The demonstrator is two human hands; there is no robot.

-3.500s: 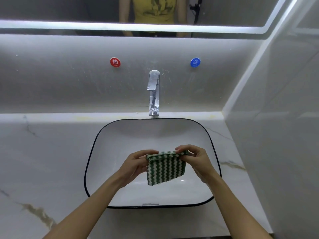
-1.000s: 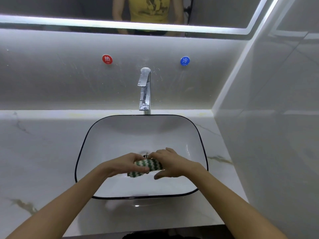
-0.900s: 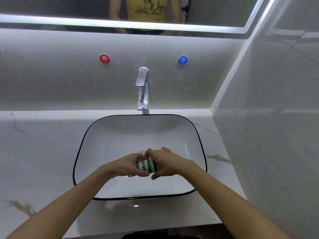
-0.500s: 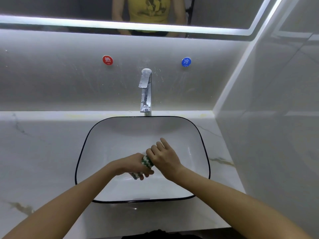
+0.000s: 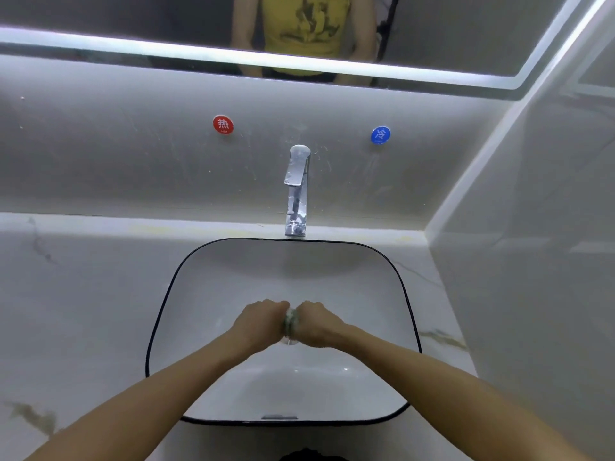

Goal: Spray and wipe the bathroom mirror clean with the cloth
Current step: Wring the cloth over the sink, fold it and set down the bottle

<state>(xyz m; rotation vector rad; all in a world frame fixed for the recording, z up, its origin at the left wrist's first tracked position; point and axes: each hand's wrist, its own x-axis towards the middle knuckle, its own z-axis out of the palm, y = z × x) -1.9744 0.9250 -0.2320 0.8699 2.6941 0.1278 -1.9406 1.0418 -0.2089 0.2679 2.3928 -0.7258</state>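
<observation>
While the mirror (image 5: 432,31) waits overhead, we wring the cloth (image 5: 290,322) low over the sink (image 5: 404,291), twisting evenly so drips fall inside the rim. Our left hand (image 5: 258,324) and right hand (image 5: 317,324) meet in tight fists curled round it; the faucet (image 5: 296,191) stands well clear behind.

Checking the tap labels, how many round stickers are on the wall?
2: a red sticker left of and above the tap, a blue sticker to its right. None seem hidden.
</observation>
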